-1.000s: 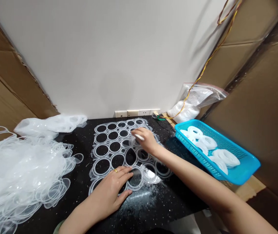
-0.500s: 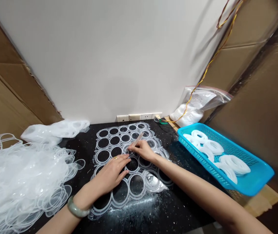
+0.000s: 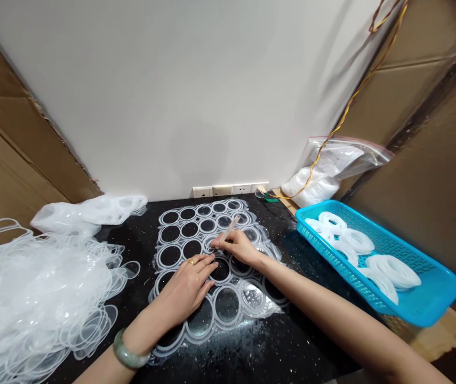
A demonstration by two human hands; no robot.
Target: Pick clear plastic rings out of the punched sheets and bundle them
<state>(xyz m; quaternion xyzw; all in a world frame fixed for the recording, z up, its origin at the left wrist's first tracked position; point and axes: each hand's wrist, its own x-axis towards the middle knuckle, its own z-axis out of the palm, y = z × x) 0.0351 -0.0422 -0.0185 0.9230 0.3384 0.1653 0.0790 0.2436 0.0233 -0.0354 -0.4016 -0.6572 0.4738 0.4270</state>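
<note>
A workshop: cardboard-lined walls, black workbench.

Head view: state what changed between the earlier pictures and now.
The left hand slid forward over the clear ring sheet, bringing its bangle into view. The right hand drew slightly back; its fingers still grip a white stick, now tilted upright. The blue basket and clear film pile stayed put.

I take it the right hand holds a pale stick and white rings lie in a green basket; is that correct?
The head view shows a blue basket, not green; the right hand holds the pale stick, and white rings lie in it.
</note>
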